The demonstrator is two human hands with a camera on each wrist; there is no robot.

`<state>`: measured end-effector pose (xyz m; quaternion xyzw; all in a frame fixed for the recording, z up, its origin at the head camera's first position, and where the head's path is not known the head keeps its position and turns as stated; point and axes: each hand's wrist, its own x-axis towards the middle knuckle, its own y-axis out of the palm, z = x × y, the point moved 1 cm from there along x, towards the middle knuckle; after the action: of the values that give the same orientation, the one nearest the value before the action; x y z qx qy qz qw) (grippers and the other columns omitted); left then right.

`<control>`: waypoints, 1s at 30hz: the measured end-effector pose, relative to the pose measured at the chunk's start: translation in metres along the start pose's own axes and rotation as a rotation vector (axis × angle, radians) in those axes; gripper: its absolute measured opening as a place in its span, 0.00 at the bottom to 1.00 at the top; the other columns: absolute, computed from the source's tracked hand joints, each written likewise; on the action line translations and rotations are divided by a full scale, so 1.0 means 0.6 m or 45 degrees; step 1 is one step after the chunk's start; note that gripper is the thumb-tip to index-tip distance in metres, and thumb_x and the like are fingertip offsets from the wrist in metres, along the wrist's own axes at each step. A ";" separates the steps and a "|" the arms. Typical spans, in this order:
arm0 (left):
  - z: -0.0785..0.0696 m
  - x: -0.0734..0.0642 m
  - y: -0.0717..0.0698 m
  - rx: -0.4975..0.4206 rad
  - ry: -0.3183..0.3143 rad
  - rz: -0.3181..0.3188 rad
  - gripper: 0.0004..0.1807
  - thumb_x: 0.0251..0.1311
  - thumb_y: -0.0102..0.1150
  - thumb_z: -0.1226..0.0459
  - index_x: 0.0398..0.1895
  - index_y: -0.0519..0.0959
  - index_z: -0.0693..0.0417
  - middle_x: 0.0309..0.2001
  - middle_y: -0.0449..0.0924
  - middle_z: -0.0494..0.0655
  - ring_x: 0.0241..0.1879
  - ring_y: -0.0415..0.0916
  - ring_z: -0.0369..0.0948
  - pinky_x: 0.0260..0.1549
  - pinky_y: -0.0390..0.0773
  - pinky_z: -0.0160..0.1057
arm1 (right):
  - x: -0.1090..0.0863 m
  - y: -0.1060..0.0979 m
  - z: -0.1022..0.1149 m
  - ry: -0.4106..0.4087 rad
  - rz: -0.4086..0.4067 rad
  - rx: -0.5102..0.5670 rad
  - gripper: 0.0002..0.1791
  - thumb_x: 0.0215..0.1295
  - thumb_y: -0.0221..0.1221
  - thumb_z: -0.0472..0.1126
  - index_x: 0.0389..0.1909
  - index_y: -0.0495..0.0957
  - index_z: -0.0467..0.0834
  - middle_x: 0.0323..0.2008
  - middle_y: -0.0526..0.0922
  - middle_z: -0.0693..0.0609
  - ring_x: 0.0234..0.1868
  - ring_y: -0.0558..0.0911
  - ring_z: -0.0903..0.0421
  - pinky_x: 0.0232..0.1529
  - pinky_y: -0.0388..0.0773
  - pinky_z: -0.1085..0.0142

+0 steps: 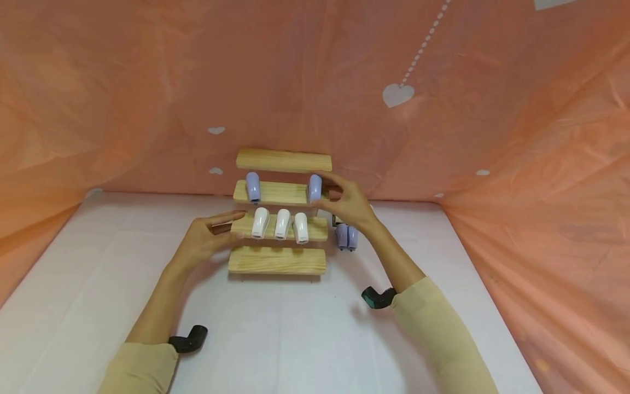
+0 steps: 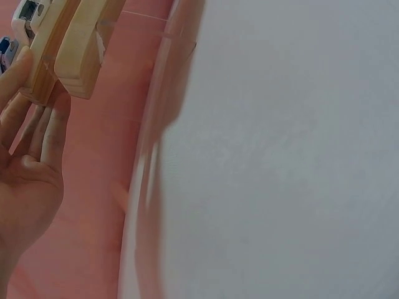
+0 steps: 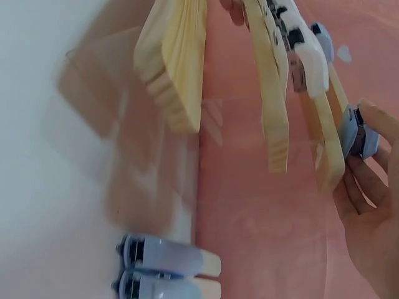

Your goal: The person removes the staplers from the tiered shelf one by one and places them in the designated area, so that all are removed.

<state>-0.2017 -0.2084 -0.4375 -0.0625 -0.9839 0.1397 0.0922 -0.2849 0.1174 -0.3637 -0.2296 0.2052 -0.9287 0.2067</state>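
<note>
A stepped wooden rack has several light boards. On its second-highest board [image 1: 284, 193], a lavender mini stapler [image 1: 253, 186] stands at the left. My right hand [image 1: 350, 203] pinches another lavender stapler [image 1: 315, 188] at that board's right end; the right wrist view shows thumb and fingers around this held stapler [image 3: 360, 134]. Three white staplers [image 1: 283, 224] stand in a row on the board [image 1: 321, 229] below. At the left end of this lower board, my left hand [image 1: 197, 241] grips the wood, its thumb and fingers on either side in the left wrist view.
Two lavender staplers [image 1: 346, 238] sit side by side on the white tabletop [image 1: 295, 339], right of the rack. A partly hidden object lies just behind them. The top board [image 1: 284, 160] and bottom board [image 1: 277, 261] are bare. An orange cloth [image 1: 172, 82] hangs behind.
</note>
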 end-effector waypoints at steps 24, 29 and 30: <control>0.008 0.001 0.006 0.038 -0.006 -0.010 0.28 0.60 0.70 0.59 0.63 0.77 0.57 0.64 0.75 0.52 0.59 0.76 0.50 0.53 0.75 0.26 | -0.072 -0.075 -0.061 0.113 -0.010 0.044 0.38 0.54 0.70 0.26 0.67 0.68 0.33 0.60 0.77 0.37 0.61 0.76 0.43 0.64 0.71 0.50; 0.008 0.007 0.009 -0.031 0.035 0.000 0.28 0.61 0.69 0.62 0.64 0.76 0.61 0.63 0.76 0.57 0.55 0.79 0.44 0.49 0.80 0.31 | -0.090 -0.089 -0.081 0.125 -0.018 0.050 0.36 0.55 0.70 0.26 0.66 0.69 0.32 0.60 0.76 0.38 0.62 0.75 0.43 0.65 0.71 0.52; 0.008 0.007 0.010 -0.042 0.039 0.004 0.28 0.61 0.69 0.63 0.64 0.76 0.61 0.63 0.75 0.58 0.54 0.80 0.42 0.49 0.80 0.31 | -0.094 -0.091 -0.085 0.130 -0.020 0.042 0.36 0.55 0.70 0.26 0.66 0.69 0.32 0.60 0.76 0.37 0.62 0.75 0.43 0.65 0.72 0.53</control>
<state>-0.2063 -0.2033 -0.4431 -0.0676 -0.9844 0.1228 0.1062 -0.2810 0.2043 -0.3983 -0.1802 0.1983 -0.9440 0.1923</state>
